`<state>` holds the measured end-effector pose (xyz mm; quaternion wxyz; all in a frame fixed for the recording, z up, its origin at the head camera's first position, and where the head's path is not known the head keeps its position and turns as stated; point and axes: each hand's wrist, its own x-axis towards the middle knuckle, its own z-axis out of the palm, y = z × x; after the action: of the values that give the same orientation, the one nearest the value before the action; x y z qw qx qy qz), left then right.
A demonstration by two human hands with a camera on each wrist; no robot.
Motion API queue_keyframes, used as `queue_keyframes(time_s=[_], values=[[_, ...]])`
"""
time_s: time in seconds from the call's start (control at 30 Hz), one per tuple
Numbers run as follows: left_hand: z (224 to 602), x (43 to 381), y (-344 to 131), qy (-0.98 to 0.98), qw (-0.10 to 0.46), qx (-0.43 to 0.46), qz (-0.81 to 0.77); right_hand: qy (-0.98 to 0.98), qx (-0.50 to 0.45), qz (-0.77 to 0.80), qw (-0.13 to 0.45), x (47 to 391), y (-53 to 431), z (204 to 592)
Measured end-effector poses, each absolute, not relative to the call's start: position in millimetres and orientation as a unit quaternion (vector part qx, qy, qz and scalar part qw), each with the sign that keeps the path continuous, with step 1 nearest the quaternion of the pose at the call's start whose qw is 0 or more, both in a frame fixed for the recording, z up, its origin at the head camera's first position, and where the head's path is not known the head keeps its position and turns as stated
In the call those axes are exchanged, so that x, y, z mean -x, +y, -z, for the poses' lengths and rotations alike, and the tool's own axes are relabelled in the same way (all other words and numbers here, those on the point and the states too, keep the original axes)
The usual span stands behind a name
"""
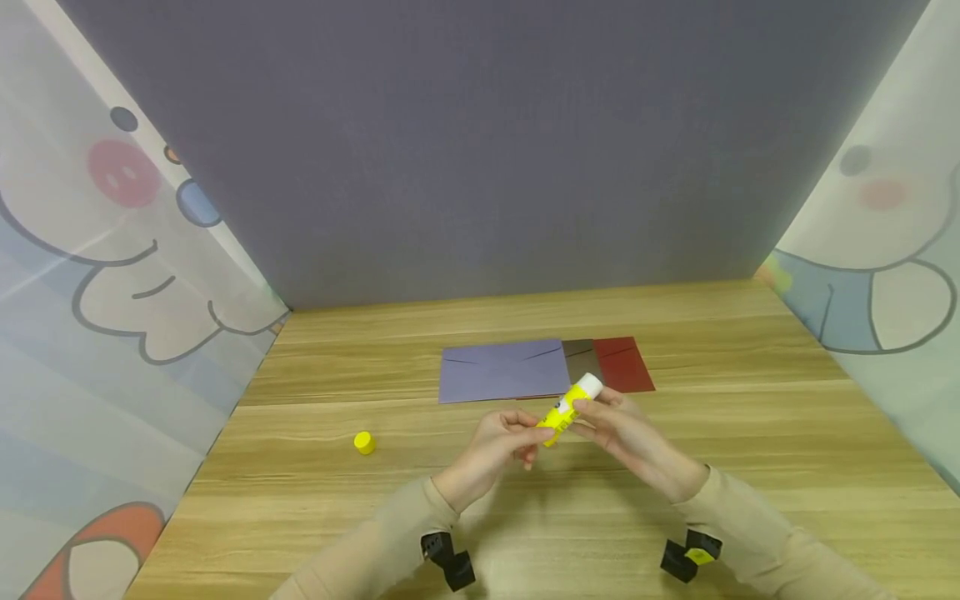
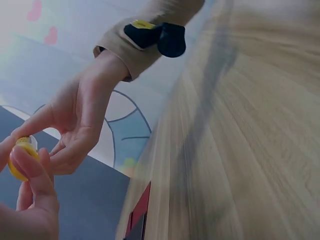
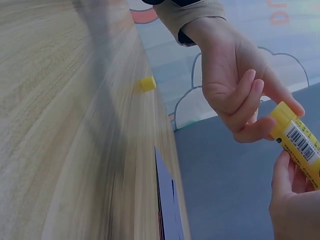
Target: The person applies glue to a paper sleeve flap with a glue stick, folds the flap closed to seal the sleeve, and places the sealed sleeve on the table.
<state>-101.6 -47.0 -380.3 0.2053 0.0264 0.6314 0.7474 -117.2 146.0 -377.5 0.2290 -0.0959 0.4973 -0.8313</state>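
Both hands hold a yellow glue stick [image 1: 564, 410] above the table, tilted with its white end up to the right. My left hand [image 1: 495, 446] pinches the lower yellow end between thumb and index finger; that grip also shows in the right wrist view, where a barcode faces the camera on the glue stick [image 3: 301, 142]. My right hand [image 1: 633, 437] grips the barrel near the white end with thumb and fingers. On the table to the left lies the round yellow cap [image 1: 364, 442], apart from both hands.
Behind the hands lie overlapping envelopes: a lavender envelope [image 1: 502, 371], a brown envelope [image 1: 582, 360] and a red envelope [image 1: 624, 365]. A grey panel [image 1: 510, 150] rises at the wooden table's [image 1: 300, 367] back edge. Cartoon-printed curtains [image 1: 67, 275] flank both sides.
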Motion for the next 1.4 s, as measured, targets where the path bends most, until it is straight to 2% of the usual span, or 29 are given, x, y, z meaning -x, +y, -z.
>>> queue_keyframes(time_s=[0.33,0.83,1.13,1.4], values=[[381.4,102.1,-49.4,0.557,0.324,-0.034,-0.764,0.488,0.103,0.832,0.242,117.8,149.0,377.7],[380.4,94.9,-44.9,0.448,0.393,-0.074,-0.799,0.435,0.187,0.838,0.271,121.1,157.4,382.8],[378.3,92.0,-43.4,0.445,0.394,-0.079,-0.801,0.424,0.220,0.833,0.278,124.6,160.0,382.9],[386.7,97.9,-49.8,0.578,0.324,-0.070,-0.746,0.429,0.179,0.843,0.270,125.8,159.2,379.6]])
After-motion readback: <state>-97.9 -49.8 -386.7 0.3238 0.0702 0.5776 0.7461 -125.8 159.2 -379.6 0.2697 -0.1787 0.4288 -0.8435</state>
